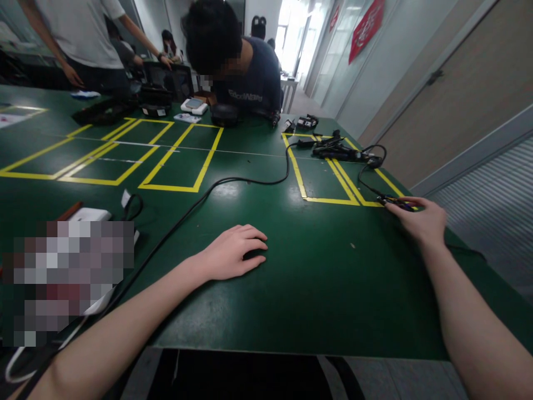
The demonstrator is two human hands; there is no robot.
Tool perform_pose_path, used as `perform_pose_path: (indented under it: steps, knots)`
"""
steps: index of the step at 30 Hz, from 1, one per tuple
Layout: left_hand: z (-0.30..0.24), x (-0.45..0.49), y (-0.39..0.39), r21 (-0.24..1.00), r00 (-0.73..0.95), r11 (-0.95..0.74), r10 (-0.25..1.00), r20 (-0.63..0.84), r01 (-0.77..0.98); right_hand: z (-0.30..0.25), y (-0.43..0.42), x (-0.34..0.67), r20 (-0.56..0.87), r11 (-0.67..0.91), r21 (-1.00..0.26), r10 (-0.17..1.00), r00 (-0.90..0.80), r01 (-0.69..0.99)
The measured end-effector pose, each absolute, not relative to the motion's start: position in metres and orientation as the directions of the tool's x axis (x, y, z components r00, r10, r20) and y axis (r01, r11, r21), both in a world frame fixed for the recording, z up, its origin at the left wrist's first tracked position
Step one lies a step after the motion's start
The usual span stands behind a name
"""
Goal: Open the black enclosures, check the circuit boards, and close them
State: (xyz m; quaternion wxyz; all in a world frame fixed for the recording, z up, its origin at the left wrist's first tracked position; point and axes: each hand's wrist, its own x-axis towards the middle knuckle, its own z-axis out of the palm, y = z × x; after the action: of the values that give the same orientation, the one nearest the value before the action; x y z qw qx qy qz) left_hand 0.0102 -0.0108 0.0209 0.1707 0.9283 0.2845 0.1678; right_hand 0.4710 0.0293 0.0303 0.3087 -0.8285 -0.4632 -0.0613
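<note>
My left hand (pixel 235 251) lies palm down on the green table (pixel 291 300), its fingers spread and nothing in them. Off to the right, near the table's edge, my right hand (pixel 423 218) grips a small dark object with thin cables (pixel 389 200) between thumb and fingers. Its exact kind is too small to tell. It lies by the lower corner of a yellow tape rectangle (pixel 333 201). A black cable runs from it up to a heap of black cables and adapters (pixel 333 149).
Another long black cable (pixel 233 179) crosses the table toward the lower left. Blurred items with a white case (pixel 89 214) lie at left. More yellow tape outlines (pixel 169 188) mark the far left. A person in a dark shirt (pixel 258 72) leans over the far side, beside a white device (pixel 194 105).
</note>
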Motion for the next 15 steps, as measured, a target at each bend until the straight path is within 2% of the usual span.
perform_pose_path:
  steps: [3, 5, 12, 15]
  knots:
    - [0.022, 0.01, -0.011, 0.405, 0.782, -0.783, 0.585, 0.217, 0.473, 0.036, 0.029, 0.464, 0.227, -0.455, -0.564, 0.718, 0.658, 0.69]
    - [0.022, 0.011, -0.011, 0.407, 0.782, -0.784, 0.582, 0.221, 0.469, 0.038, 0.029, 0.463, 0.201, -0.47, -0.554, 0.725, 0.659, 0.687]
    - [0.022, 0.01, -0.011, 0.418, 0.777, -0.777, 0.59, 0.22, 0.471, 0.032, 0.031, 0.468, 0.245, -0.438, -0.549, 0.729, 0.639, 0.711]
    - [0.022, 0.01, -0.011, 0.419, 0.779, -0.777, 0.588, 0.218, 0.47, 0.023, 0.034, 0.478, 0.344, -0.422, -0.504, 0.702, 0.624, 0.753]
